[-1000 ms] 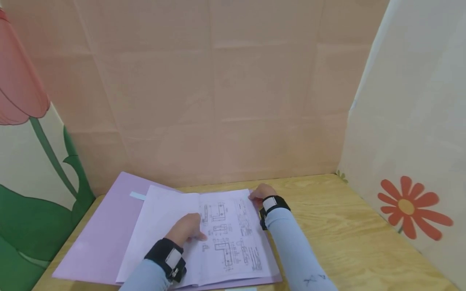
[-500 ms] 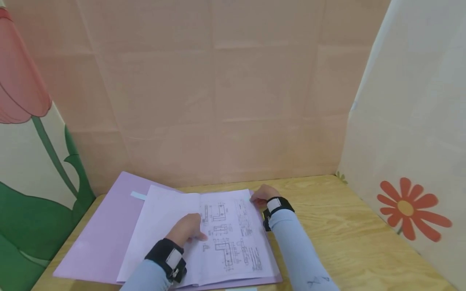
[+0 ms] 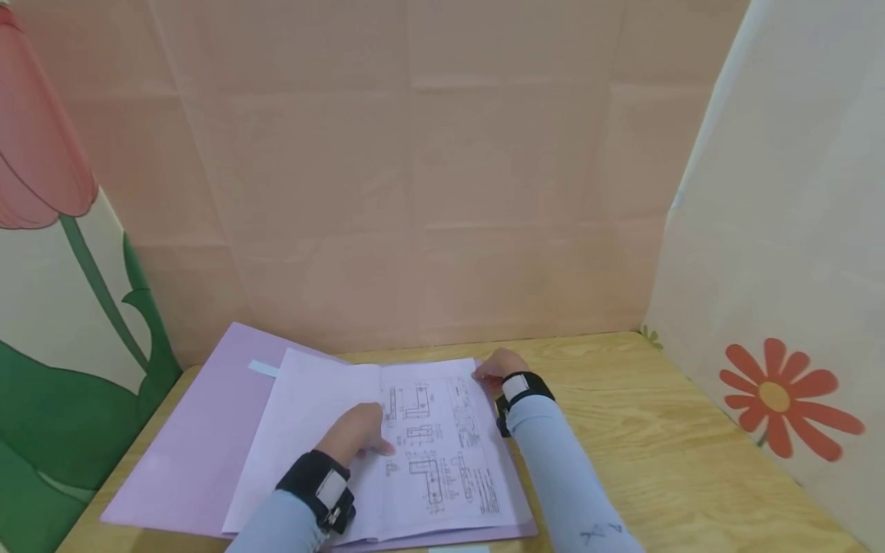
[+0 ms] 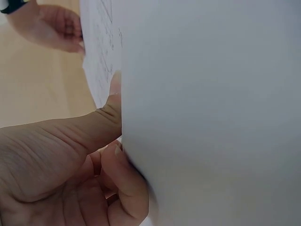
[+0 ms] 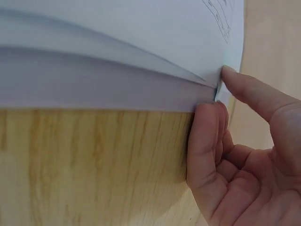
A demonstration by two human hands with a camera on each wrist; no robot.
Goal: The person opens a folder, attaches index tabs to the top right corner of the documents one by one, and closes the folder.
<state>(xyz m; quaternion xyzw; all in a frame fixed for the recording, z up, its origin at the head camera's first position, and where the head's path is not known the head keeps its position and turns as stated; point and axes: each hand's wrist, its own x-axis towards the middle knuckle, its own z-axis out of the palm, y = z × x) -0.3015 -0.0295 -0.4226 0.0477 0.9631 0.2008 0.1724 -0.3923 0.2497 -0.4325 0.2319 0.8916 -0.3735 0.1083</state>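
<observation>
A purple folder (image 3: pixel 190 453) lies spread on the table. On it rests an opened set of white paper sheets (image 3: pixel 297 392), the right-hand page (image 3: pixel 449 430) printed with technical drawings. My left hand (image 3: pixel 353 436) rests at the fold, its thumb stretched onto the printed page. In the left wrist view the other fingers (image 4: pixel 124 183) curl against the white paper; whether they pinch it is unclear. My right hand (image 3: pixel 499 365) pinches the far right corner of the sheets. The right wrist view shows its thumb (image 5: pixel 235 80) on top and its fingers at the edge.
The wooden table (image 3: pixel 608 422) extends to the right of the folder. A pinkish-brown covering (image 3: pixel 429 169) stands at the back. Side panels carry a tulip (image 3: pixel 48 130) on the left and a red flower (image 3: pixel 773 395) on the right. A pale blue strip (image 3: pixel 263 369) sits on the folder.
My right hand shifted very slightly right, then back left, at the far corner of the sheets. The left hand, sheets and folder have stayed nearly still.
</observation>
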